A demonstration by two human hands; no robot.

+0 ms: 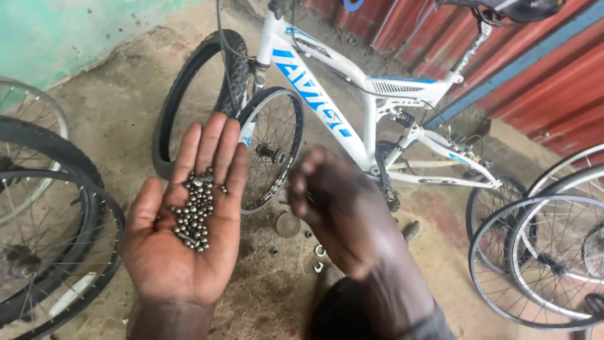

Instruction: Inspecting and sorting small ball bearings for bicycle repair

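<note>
My left hand (185, 220) lies palm up and flat, and a heap of small steel bearing balls (194, 213) rests in its palm with a few tiny metal bits among them. My right hand (333, 201) hovers just to the right, curled with its fingertips drawn together; it is blurred, and I cannot see anything in it. Below the two hands, several small nuts and washers (318, 258) and a round metal cap (287, 225) lie on the dirt floor.
A white and blue bicycle frame (352, 94) leans ahead, with a spoked wheel (272, 148) and a loose tyre (195, 94) against it. More wheels lie at the left (50, 239) and the right (547, 252). A red corrugated wall (535, 75) stands behind.
</note>
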